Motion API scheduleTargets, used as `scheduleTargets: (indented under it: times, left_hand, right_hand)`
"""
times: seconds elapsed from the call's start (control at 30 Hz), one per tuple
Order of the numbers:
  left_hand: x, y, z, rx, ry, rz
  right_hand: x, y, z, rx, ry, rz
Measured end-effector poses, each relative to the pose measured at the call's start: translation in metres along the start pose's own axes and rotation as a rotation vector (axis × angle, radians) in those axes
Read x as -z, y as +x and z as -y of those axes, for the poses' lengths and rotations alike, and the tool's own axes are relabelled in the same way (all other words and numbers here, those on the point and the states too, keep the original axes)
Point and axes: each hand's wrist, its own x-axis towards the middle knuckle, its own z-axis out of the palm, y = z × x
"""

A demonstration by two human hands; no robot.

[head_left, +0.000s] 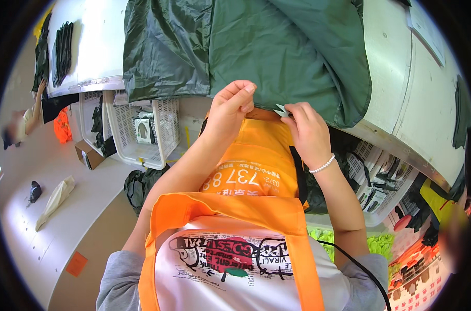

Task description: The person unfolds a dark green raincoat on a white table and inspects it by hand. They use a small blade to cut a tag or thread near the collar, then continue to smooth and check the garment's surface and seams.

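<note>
A large dark green cloth [277, 52], probably a garment, is spread over the white table and hangs over its near edge. At its lower edge my left hand [231, 110] is closed in a pinch, thumb pressed to the fingers. Whatever it pinches is hidden or too small to name. To its right, my right hand [310, 137] is wrapped round a small pair of thread snips [282, 110]. Their short pointed blades stick out leftward past the fingertips, slightly apart, close to the cloth's edge. The snips' handles are mostly covered by my fingers.
Below the white table [390, 57] stand white plastic baskets [142, 135] of packaged goods, with another basket [385, 202] at right. A cardboard box [89, 154] sits on the floor at left. Dark folded strips [63, 53] lie on the table, and another person's arm [38, 98] shows far left.
</note>
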Motion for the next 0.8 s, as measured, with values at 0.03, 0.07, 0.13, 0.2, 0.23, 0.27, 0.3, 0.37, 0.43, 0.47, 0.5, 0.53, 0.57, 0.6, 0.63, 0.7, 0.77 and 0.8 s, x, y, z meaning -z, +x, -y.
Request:
scheduleTargets:
  times: [0.03, 0.07, 0.13, 0.2, 0.23, 0.27, 0.3, 0.37, 0.43, 0.47, 0.5, 0.53, 0.57, 0.6, 0.63, 0.7, 0.77, 0.8]
  left_hand:
    - [-0.002, 0.0, 0.001, -0.004, -0.006, -0.009]
    - [-0.003, 0.0, 0.001, -0.006, -0.011, -0.017]
    - [-0.003, 0.002, 0.0, 0.012, -0.06, -0.016]
    - [-0.003, 0.002, 0.0, 0.03, -0.11, -0.021]
    - [-0.004, 0.002, 0.0, 0.038, -0.134, -0.025]
    - [-0.005, 0.002, -0.001, 0.047, -0.156, -0.027]
    - [-0.005, 0.002, -0.001, 0.052, -0.17, -0.017]
    - [-0.006, 0.0, -0.002, 0.063, -0.194, 0.003]
    - [-0.004, -0.001, -0.002, 0.082, -0.225, 0.016]
    - [-0.004, -0.002, -0.003, 0.092, -0.24, 0.022]
    - [-0.003, -0.004, -0.004, 0.088, -0.234, 0.011]
    - [-0.002, -0.007, -0.006, 0.085, -0.229, 0.0]
    - [0.0, -0.011, -0.009, 0.081, -0.223, -0.01]
    - [0.006, -0.015, -0.013, 0.103, -0.045, -0.056]
    - [0.016, -0.021, -0.018, 0.124, 0.133, -0.102]
    - [0.014, -0.038, -0.023, 0.062, 0.656, -0.226]
    - [0.038, -0.044, -0.019, 0.062, 1.392, -0.222]
    - [0.051, -0.047, -0.015, 0.063, 1.758, -0.214]
  right_hand:
    - [-0.002, 0.002, -0.001, 0.015, -0.025, 0.008]
    - [-0.003, 0.003, -0.002, 0.022, -0.035, 0.017]
    - [-0.005, 0.005, -0.005, 0.035, -0.054, 0.034]
    - [-0.006, 0.005, -0.007, 0.04, -0.041, 0.018]
    - [-0.007, 0.005, -0.007, 0.042, -0.034, 0.009]
    - [-0.007, 0.006, -0.008, 0.044, -0.027, 0.002]
    - [-0.009, 0.006, -0.009, 0.047, -0.02, -0.007]
    - [-0.009, 0.006, -0.01, 0.054, -0.008, -0.013]
    - [-0.008, 0.007, -0.01, 0.062, 0.003, -0.008]
    - [-0.009, 0.006, -0.011, 0.061, 0.005, -0.002]
    - [-0.01, 0.005, -0.014, 0.061, 0.007, 0.003]
    - [-0.011, 0.004, -0.016, 0.061, 0.01, 0.009]
    - [-0.011, 0.003, -0.016, 0.008, 0.056, 0.003]
    - [-0.011, 0.001, -0.016, -0.047, 0.103, -0.003]
    - [-0.011, 0.0, -0.016, -0.101, 0.15, -0.009]
    - [-0.013, 0.0, -0.019, -0.159, 0.239, -0.021]
    - [-0.018, -0.002, -0.023, -0.159, 0.278, -0.048]
    - [-0.018, 0.0, -0.021, -0.156, 0.285, -0.042]
